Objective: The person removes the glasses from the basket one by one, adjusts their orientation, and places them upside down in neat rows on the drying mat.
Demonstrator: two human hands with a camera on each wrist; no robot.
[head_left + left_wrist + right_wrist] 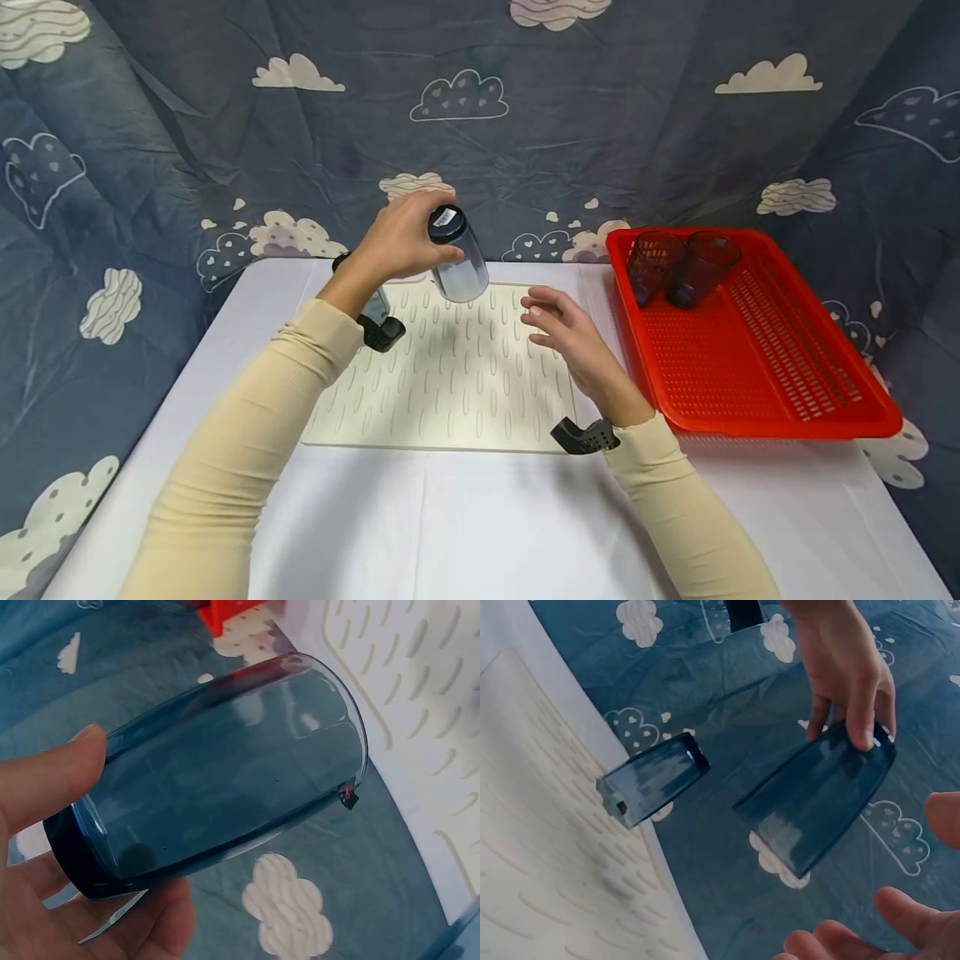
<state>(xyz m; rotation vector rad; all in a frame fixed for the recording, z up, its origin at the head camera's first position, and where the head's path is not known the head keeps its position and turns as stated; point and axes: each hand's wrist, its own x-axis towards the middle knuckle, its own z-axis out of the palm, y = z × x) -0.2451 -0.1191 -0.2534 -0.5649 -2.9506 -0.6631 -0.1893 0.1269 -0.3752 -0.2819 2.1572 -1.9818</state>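
Note:
A blue-tinted drinking glass (pixel 463 265) is tilted base-up in the air over the far part of a cream ridged mat (pixel 450 408). My left hand (pixel 408 237) grips it around the dark base, thumb on one side and fingers on the other. In the left wrist view the glass (pixel 232 776) has its rim toward the mat. My right hand (pixel 573 342) hovers over the mat's right side, fingers apart and holding nothing. A second glass (pixel 656 780) stands upside down on the mat, partly hidden behind my left wrist in the head view.
On the right of the white-covered table (pixel 420 525) is a red perforated basket (pixel 750 367). Two dark-looking glasses, one (pixel 654 265) beside the other (pixel 701 268), lean in its far left corner. A dark cloud-patterned cloth (pixel 450 150) hangs around the table.

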